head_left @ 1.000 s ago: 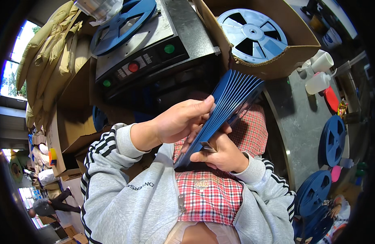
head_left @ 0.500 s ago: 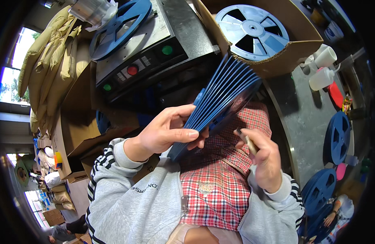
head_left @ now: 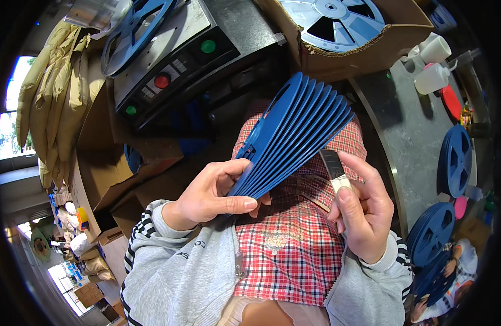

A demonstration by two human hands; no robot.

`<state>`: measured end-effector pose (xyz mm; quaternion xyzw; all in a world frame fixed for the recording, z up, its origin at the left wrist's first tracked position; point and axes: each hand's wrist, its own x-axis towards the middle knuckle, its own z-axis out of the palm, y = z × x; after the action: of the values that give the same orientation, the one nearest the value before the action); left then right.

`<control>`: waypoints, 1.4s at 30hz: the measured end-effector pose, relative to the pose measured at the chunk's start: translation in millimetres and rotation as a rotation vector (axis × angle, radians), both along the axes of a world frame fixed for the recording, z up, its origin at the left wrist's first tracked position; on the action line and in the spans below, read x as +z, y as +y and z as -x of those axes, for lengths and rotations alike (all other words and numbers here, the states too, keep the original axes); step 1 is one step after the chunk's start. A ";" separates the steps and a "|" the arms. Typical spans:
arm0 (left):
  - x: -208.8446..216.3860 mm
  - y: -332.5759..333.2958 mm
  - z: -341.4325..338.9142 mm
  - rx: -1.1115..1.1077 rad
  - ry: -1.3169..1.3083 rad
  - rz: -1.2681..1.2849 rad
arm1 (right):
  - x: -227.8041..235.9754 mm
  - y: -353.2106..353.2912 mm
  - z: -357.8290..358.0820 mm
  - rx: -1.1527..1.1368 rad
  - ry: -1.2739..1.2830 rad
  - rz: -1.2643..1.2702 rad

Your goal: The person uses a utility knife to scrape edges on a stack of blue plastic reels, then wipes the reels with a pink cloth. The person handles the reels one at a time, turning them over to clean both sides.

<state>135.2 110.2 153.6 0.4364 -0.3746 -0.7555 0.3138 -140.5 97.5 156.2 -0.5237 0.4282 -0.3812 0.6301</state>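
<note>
The left hand (head_left: 209, 201) is closed in a firm pinch, thumb on the near side and fingers behind, round the gathered lower ends of a stack of blue discs (head_left: 296, 144). The discs fan out from that grip toward 1 o'clock, over the red plaid apron (head_left: 296, 266), with gaps showing between their upper rims. The right hand (head_left: 372, 217), at about 4 o'clock from the fan, is half curled, thumb and fingers pinching a small blade (head_left: 331, 162) with a pale grip; its tip points to 11 o'clock, close by the rims, and I cannot tell whether it touches.

The work looks midway: the stack is gathered and spread, but not yet set down. Whether any rim has been worked is not clear.

Farther out, a cardboard carton (head_left: 370, 57) at 1 o'clock holds a paler blue reel (head_left: 342, 30). At 10 o'clock a single reel (head_left: 139, 35) leans on the machine (head_left: 174, 79). More blue reels (head_left: 457, 163) sit at 3 to 4 o'clock along the grey bench (head_left: 391, 103). Which of these are finished and which remain, nothing shows.
</note>
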 end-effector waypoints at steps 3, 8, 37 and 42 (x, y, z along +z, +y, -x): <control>-5.3 1.2 3.3 0.008 -0.004 0.018 | 0.3 -0.2 -1.5 -0.007 0.090 0.069; -5.3 6.2 2.5 0.035 0.004 -0.023 | -1.0 1.0 -6.1 -0.001 0.077 0.103; -6.1 5.1 0.5 0.064 0.027 -0.046 | -3.6 3.8 -17.0 -0.071 0.077 0.251; -6.0 5.1 -0.5 0.068 0.034 -0.042 | -2.0 4.0 -18.4 -0.055 0.076 0.254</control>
<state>135.7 115.3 147.5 0.4425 -0.3381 -0.7595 0.3362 -122.1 101.6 154.2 -0.6013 0.4141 -0.4293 0.5316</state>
